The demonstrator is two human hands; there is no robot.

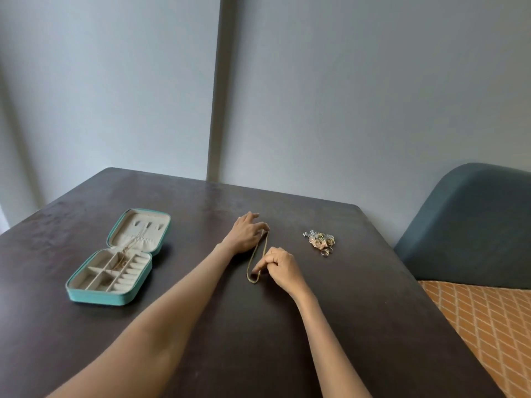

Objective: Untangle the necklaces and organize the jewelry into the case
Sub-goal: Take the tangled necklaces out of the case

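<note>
A: Gold chain (259, 255) mid-worktop, doubled into a long narrow loop lying on the surface. Left hand (246, 234) pinches the far end, toward the back edge. Right hand (281, 267) has fingers curled, pinching the strand nearer the loop's bend. So both grips are clamped on the chain.

B: Step?

A: Looks like straightening one necklace before it goes in the case. My read only.

B: How to do it well?

A: Keep it flat on the worktop (359, 297), draw the ends apart gently, don't yank; a thin chain kinks or knots tighter under tension. Feed it lengthwise, then carry it over by both ends so it doesn't re-tangle.

B: Case?

A: One teal case (115, 259), open, near the left edge, well apart from the hands. Lid leaning back, cream lining. A thin chain (126, 254) seems to run from the lid down into the tray; can't tell whether it's one or more.

B: Counts?

A: Hands two. Chains in hand, one. Case one. One pile of small jewelry (320, 242) toward the right edge, near the right hand but not touching. Rings and sparkly bits bunched together, too small to count; at least one loose ring at its near side.

B: Anything else?

A: Blue chair back (471, 225) past the right edge, orange patterned cushion (482, 326) below it.
</note>
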